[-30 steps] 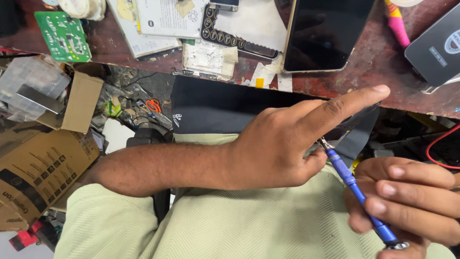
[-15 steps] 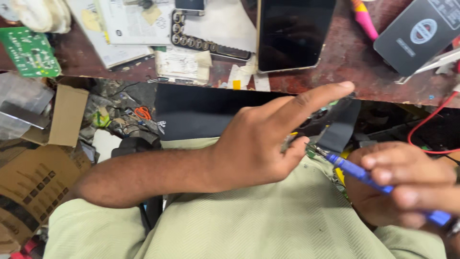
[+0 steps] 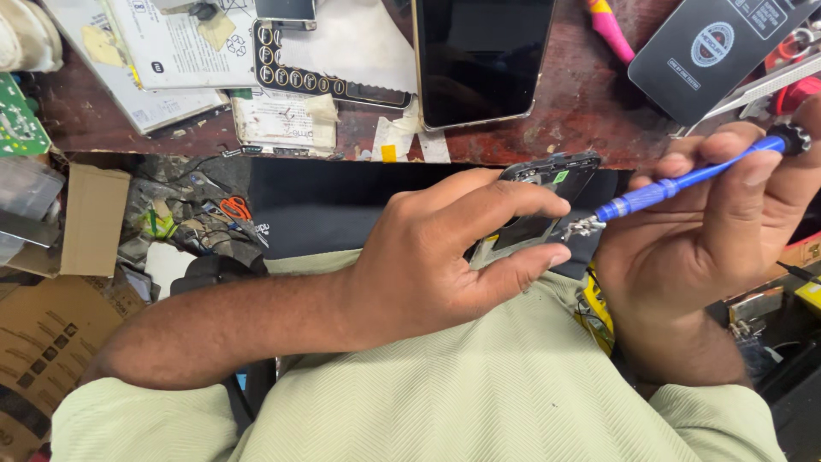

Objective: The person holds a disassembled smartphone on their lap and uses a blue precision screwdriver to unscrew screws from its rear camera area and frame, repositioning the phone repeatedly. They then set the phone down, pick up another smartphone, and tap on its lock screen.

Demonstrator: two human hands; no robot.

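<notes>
My left hand (image 3: 445,257) grips an opened phone body (image 3: 539,205), dark with a small green part near its top, held over my lap just below the desk edge. My right hand (image 3: 718,231) holds a blue screwdriver (image 3: 684,180) with a black knurled cap. Its metal tip (image 3: 584,227) rests at the phone's right side, close to my left fingertips. Most of the phone is hidden by my left fingers.
The worn brown desk (image 3: 581,103) carries a dark tablet (image 3: 483,56), a black box (image 3: 710,51), a pink tool (image 3: 609,27), papers (image 3: 171,60) and a strip of round keys (image 3: 295,73). A green circuit board (image 3: 15,124) and cardboard boxes (image 3: 85,222) lie at the left.
My left hand has closed around the phone and lifted it toward the desk edge. My right hand swung up, so the screwdriver handle now points up right and the tip meets the phone.
</notes>
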